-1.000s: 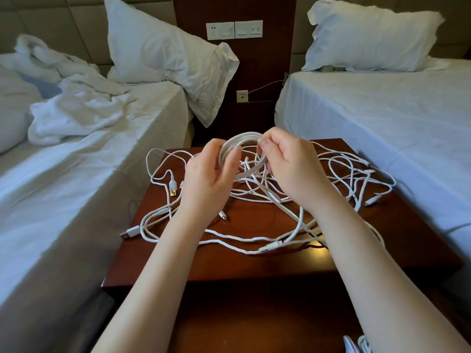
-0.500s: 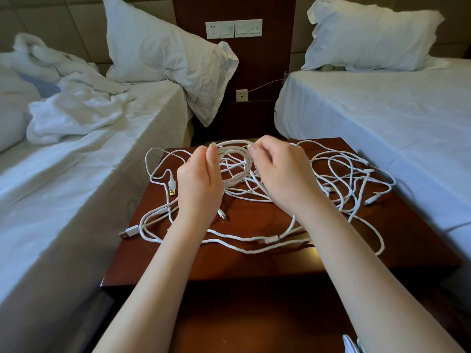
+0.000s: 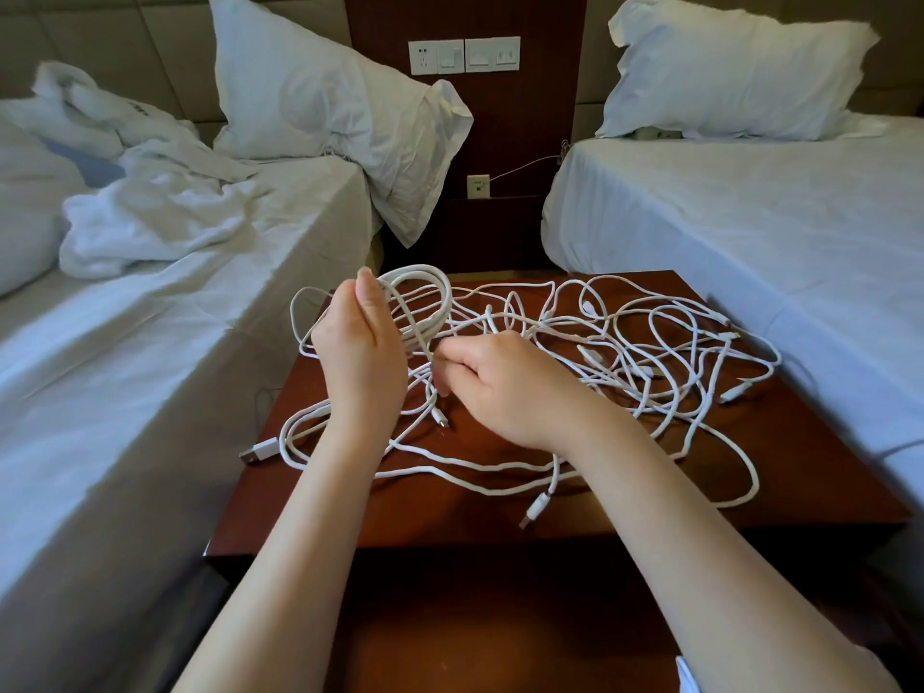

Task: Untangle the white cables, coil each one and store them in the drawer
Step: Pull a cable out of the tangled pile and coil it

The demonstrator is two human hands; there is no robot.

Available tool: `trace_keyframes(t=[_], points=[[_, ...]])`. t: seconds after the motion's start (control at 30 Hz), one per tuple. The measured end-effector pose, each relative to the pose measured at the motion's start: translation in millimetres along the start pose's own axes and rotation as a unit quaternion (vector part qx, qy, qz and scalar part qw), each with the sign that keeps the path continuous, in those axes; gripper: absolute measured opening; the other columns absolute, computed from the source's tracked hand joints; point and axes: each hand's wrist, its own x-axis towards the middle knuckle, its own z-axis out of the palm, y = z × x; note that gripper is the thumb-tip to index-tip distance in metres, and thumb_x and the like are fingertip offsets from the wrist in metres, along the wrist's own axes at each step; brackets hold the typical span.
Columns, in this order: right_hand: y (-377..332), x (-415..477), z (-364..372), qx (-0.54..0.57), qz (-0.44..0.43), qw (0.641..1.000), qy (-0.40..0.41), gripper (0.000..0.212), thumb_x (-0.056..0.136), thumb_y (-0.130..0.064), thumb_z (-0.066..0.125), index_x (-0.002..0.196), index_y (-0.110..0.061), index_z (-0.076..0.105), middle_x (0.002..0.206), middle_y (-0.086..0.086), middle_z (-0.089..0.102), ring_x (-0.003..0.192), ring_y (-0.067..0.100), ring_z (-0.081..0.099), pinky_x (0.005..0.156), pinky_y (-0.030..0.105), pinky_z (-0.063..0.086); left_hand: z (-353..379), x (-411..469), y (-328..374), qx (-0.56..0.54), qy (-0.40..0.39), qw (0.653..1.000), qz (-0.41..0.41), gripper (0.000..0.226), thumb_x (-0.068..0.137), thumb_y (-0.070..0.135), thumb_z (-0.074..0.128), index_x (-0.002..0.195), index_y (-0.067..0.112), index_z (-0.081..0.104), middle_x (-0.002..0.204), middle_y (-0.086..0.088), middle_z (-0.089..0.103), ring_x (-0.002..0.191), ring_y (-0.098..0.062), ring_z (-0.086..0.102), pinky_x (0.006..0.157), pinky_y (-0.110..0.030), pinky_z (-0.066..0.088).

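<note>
Two white beds stand side by side, the left bed (image 3: 150,392) with a crumpled cloth (image 3: 150,217) whose dark marks are too small to read, and the right bed (image 3: 750,242), with a dark wooden table (image 3: 450,507) between them. The white cables (image 3: 650,352) lie in a big messy tangle on the table top. The left hand (image 3: 360,352) has its fingers wrapped round a coil (image 3: 430,287) of cable, the right hand (image 3: 505,387) pinches one strand just beside it, and a flat plug (image 3: 257,450) lies near the table's left edge.
</note>
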Motion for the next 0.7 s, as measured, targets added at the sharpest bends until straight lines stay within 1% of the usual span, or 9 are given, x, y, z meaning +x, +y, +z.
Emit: trace_keyframes(t=[0.1,0.17,0.2,0.23,0.27,0.33,0.47,0.6,0.7], points=[[9.9,1.7,-1.7,0.051,0.038,0.998,-0.024,0.033,0.102,-0.031,0.041,0.077,-0.023,0.061,0.071,-0.002,0.060,0.069,0.016,0.057,0.072,0.038,0.048,-0.9,0.8,4.1,-0.022,0.006,0.999,-0.023,0.035,0.103,0.015,0.033,0.070,0.011,0.045,0.057,0.010,0.039,0.055,0.006,0.048,0.055,-0.006,0.032],[14.1,1.9,-1.2,0.076,0.051,0.995,-0.029,0.034,0.103,-0.032,0.041,0.076,-0.024,0.061,0.065,-0.004,0.053,0.061,0.011,0.050,0.064,0.032,0.043,-2.8,5.0,3.5,-0.040,0.018,0.998,-0.042,0.041,0.103,0.017,0.033,0.063,0.018,0.041,0.056,0.008,0.039,0.054,0.004,0.049,0.055,-0.010,0.035],[14.8,2.3,0.0,0.081,0.055,0.995,-0.030,0.035,0.103,-0.033,0.041,0.076,-0.023,0.061,0.063,-0.004,0.050,0.058,0.010,0.046,0.062,0.030,0.040,-4.1,7.3,2.4,-0.059,0.022,0.997,-0.055,0.042,0.103,0.024,0.033,0.061,0.023,0.040,0.056,0.006,0.040,0.054,-0.002,0.050,0.056,-0.015,0.039],[15.1,2.6,1.1,0.082,0.058,0.994,-0.033,0.035,0.103,-0.033,0.041,0.077,-0.021,0.062,0.062,-0.003,0.048,0.057,0.011,0.045,0.062,0.031,0.038,-6.0,9.3,2.5,-0.083,0.022,0.994,-0.070,0.042,0.101,0.035,0.032,0.060,0.027,0.040,0.056,0.003,0.042,0.056,-0.012,0.053,0.059,-0.032,0.047],[14.6,2.5,2.1,0.080,0.060,0.994,-0.035,0.035,0.103,-0.033,0.040,0.079,-0.020,0.062,0.062,-0.001,0.048,0.058,0.012,0.045,0.062,0.033,0.039,-7.4,11.0,2.7,-0.102,0.017,0.991,-0.082,0.041,0.097,0.044,0.032,0.060,0.028,0.040,0.057,-0.003,0.044,0.060,-0.032,0.054,0.060,-0.048,0.050],[14.2,2.2,1.0,0.071,0.060,0.995,-0.027,0.035,0.103,-0.033,0.040,0.081,-0.017,0.061,0.061,-0.001,0.046,0.057,0.013,0.044,0.062,0.032,0.039,-9.7,11.5,5.6,-0.121,-0.002,0.988,-0.091,0.043,0.091,0.052,0.032,0.060,0.025,0.041,0.059,-0.013,0.044,0.062,-0.047,0.050,0.057,-0.059,0.047],[20.9,-0.5,-12.7,0.043,0.072,0.996,0.022,0.036,0.103,-0.035,0.041,0.079,-0.016,0.060,0.053,-0.006,0.040,0.050,0.011,0.039,0.054,0.027,0.034,-11.5,12.8,15.1,-0.141,-0.032,0.985,-0.092,0.041,0.095,0.044,0.035,0.061,0.022,0.043,0.057,-0.007,0.044,0.055,-0.037,0.046,0.053,-0.053,0.046],[30.1,-6.1,-27.5,0.047,0.077,0.994,0.062,0.037,0.102,-0.034,0.044,0.068,-0.022,0.054,0.051,-0.009,0.040,0.049,0.008,0.037,0.050,0.018,0.031,-13.7,13.1,15.0,-0.103,-0.027,0.993,-0.055,0.042,0.093,0.049,0.033,0.062,0.024,0.044,0.056,-0.001,0.044,0.055,-0.040,0.048,0.053,-0.055,0.046],[30.7,-6.2,-28.0,0.037,0.075,0.996,0.022,0.038,0.101,-0.036,0.046,0.066,-0.023,0.056,0.056,-0.004,0.046,0.054,0.012,0.042,0.058,0.027,0.037,-11.5,9.4,18.2,-0.100,-0.016,0.994,-0.046,0.040,0.098,0.038,0.033,0.063,0.023,0.043,0.056,0.001,0.044,0.053,-0.028,0.046,0.051,-0.048,0.045]])
